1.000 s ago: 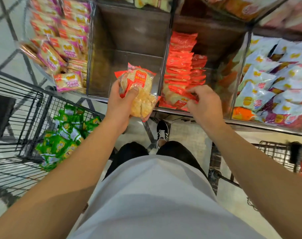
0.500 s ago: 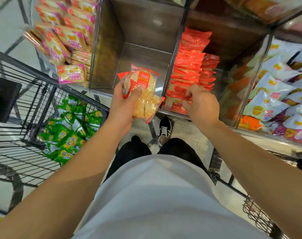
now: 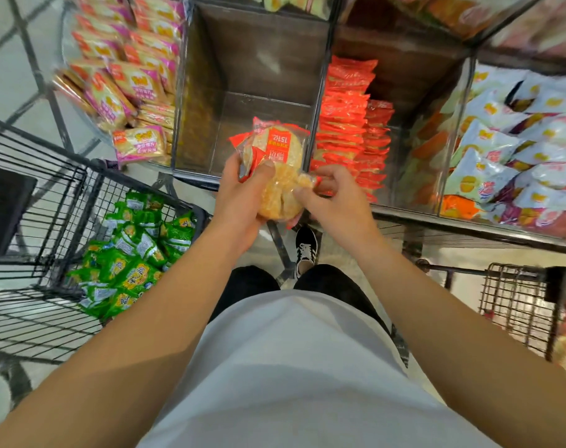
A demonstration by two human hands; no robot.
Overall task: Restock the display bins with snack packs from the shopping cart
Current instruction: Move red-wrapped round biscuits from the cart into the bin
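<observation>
My left hand [image 3: 243, 195] grips a bunch of red-and-clear rice cracker packs [image 3: 277, 156] in front of the display bins. My right hand [image 3: 330, 202] pinches the lower right end of that bunch, fingers curled on a pack. Just beyond the packs is a clear bin [image 3: 252, 101] with nothing visible inside it. The bin to its right holds rows of the same red packs [image 3: 349, 124]. A black wire shopping cart [image 3: 42, 202] at my left carries a heap of green snack packs [image 3: 133, 253].
A bin of pink and orange packs [image 3: 126, 88] stands at the left, and a bin of white chip bags [image 3: 514, 150] at the right. A second wire cart [image 3: 517, 305] is at my lower right. My shoe [image 3: 306, 247] sits below the bins' front edge.
My right hand has left the red packs in the bin and come left to the bunch in my left hand. The left hand has lowered slightly toward me.
</observation>
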